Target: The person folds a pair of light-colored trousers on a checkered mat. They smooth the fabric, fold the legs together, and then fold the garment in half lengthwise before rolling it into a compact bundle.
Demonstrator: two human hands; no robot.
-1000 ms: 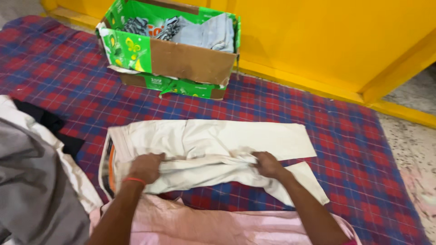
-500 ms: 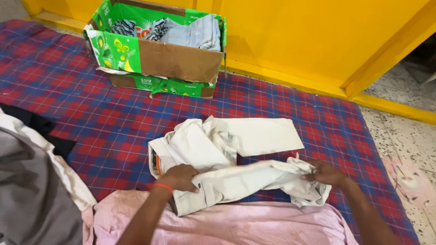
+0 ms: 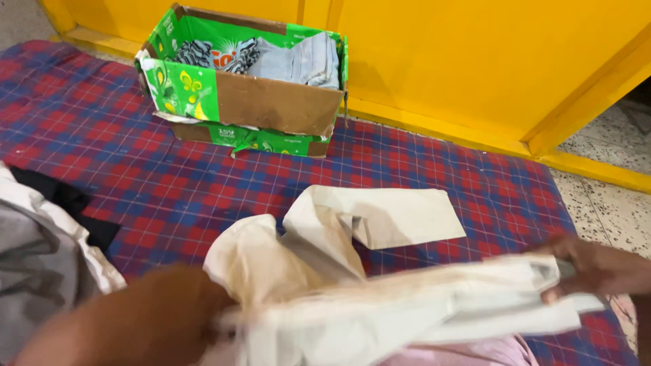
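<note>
Since half a second ago both hands have come up and apart: the cream trousers [image 3: 352,291], which lay bunched on the checked mat [image 3: 169,183], are now lifted and stretched between them, and the camera has dipped closer. I read the left hand [image 3: 169,318] as clamped on the waist end, though it is blurred, and the right hand [image 3: 597,268] as pinched shut on the far end of one leg. The other leg [image 3: 393,213] trails beyond the grip line, lying flat on the mat and folded back on itself.

What worries me is that loose leg: pulled tight from both ends, the fabric could twist, and the free leg may drag crooked instead of lying over its mate. The right-hand pinch holds only an edge, so a sharp tug might slip it.

The cloth looks light, creased and slightly yellowed near the waist. Beyond the grip stands a green cardboard box [image 3: 278,102] holding clothes; under my hands lies pink cloth [image 3: 475,354].
</note>
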